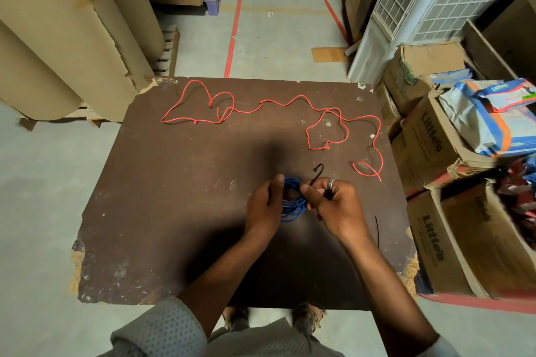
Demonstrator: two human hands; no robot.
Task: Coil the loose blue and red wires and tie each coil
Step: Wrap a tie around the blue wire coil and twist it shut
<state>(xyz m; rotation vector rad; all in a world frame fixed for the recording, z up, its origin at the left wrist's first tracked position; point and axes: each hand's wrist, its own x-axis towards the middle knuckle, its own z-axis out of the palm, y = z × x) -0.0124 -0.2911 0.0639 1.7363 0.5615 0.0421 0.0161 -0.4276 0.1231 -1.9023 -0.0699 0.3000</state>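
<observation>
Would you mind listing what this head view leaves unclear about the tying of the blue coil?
- Head view: where the black tie wraps the blue coil is hidden by the right hand.
- The coil's left side is covered by the left hand.
- The loop count is too small to tell.

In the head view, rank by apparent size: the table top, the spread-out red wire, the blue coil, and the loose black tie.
1. table top
2. red wire, sprawled across the far side
3. blue coil, held in both hands
4. loose black tie; thin, so unsure against the coil.
</observation>
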